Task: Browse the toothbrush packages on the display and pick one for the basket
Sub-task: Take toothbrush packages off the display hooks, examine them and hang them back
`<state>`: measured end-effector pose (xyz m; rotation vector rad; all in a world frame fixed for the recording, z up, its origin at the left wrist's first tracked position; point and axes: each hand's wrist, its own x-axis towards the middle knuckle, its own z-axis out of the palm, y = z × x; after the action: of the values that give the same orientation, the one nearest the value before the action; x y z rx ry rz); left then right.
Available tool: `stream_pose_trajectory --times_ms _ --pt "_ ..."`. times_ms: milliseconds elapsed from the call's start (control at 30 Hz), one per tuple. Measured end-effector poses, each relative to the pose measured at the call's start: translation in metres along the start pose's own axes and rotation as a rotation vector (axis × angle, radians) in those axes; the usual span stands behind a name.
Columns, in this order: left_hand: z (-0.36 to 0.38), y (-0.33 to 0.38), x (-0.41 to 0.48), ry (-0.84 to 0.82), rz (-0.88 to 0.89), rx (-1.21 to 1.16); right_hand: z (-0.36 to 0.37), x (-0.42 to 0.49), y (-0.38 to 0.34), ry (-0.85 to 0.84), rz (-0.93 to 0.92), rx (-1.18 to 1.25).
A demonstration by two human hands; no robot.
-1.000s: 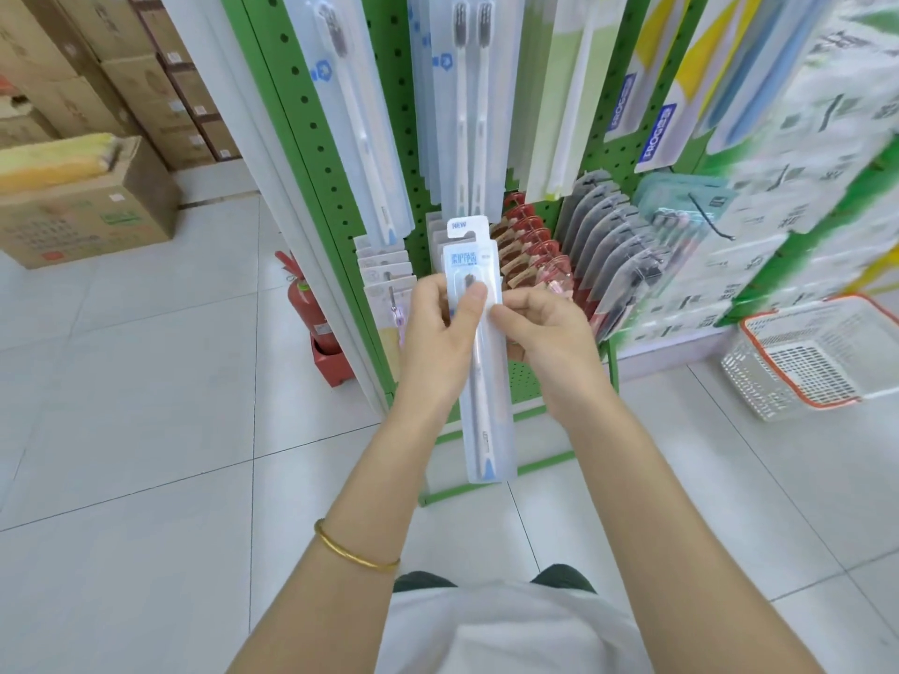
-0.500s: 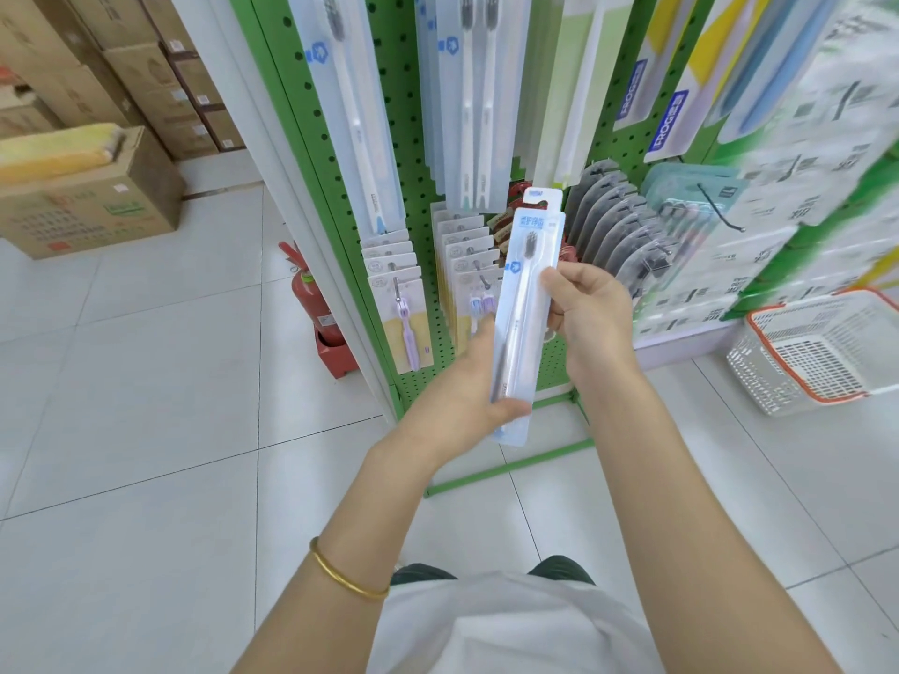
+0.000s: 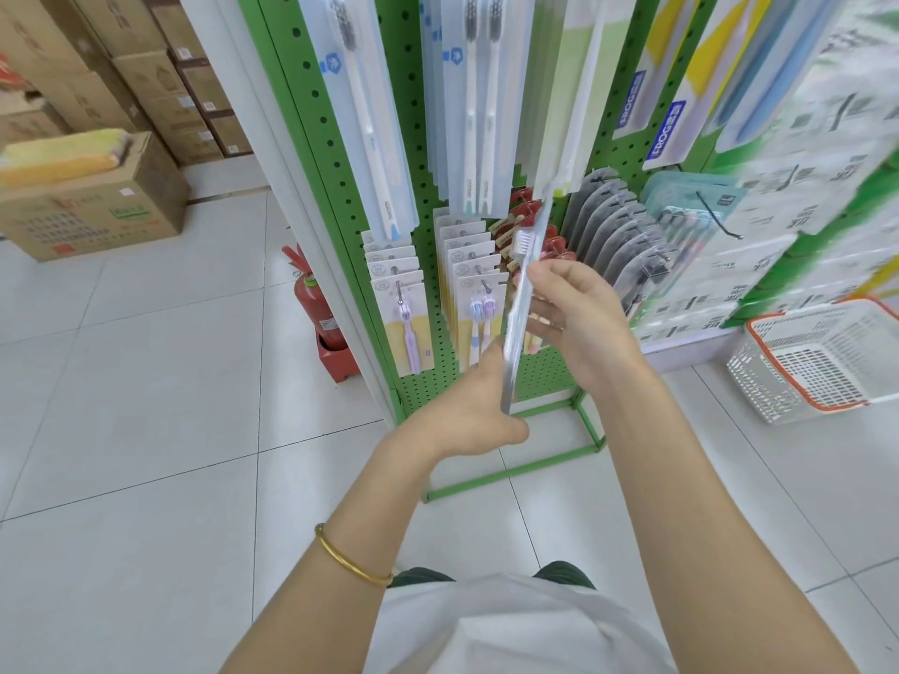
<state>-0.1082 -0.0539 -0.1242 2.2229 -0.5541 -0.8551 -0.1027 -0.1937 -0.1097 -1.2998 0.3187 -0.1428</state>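
A long clear toothbrush package [image 3: 523, 304] stands edge-on in front of the green pegboard display [image 3: 408, 119]. My right hand [image 3: 579, 318] pinches its upper part between thumb and fingers. My left hand [image 3: 472, 411] grips its lower end. A white brush head shows near the package top. Many toothbrush packages hang on the display behind it. A white basket with an orange rim [image 3: 822, 357] sits on the floor at the right, apart from both hands.
A red fire extinguisher [image 3: 318, 308] stands on the floor left of the display. Cardboard boxes [image 3: 92, 201] are stacked at the back left. The display's green base frame [image 3: 515, 471] juts out over the white tiled floor.
Both hands have turned the package from face-on to edge-on. It has also moved to the right and a little higher, away from the hooks.
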Motion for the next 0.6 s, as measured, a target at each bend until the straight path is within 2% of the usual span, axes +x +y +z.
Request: stream_pose_trajectory --times_ms 167,333,467,600 --pt "-0.004 -0.005 -0.004 -0.076 0.061 -0.296 0.002 0.004 0.003 0.09 -0.027 0.023" --pt "-0.007 -0.006 -0.004 -0.023 -0.004 -0.507 0.0 0.004 -0.001 -0.007 -0.04 -0.042" --pt "-0.019 0.001 0.001 0.234 0.019 -0.556 0.001 0.0 -0.002 -0.111 -0.045 -0.074" --pt "-0.044 0.01 0.005 0.518 0.166 -0.639 0.002 -0.002 -0.001 -0.218 -0.043 -0.088"
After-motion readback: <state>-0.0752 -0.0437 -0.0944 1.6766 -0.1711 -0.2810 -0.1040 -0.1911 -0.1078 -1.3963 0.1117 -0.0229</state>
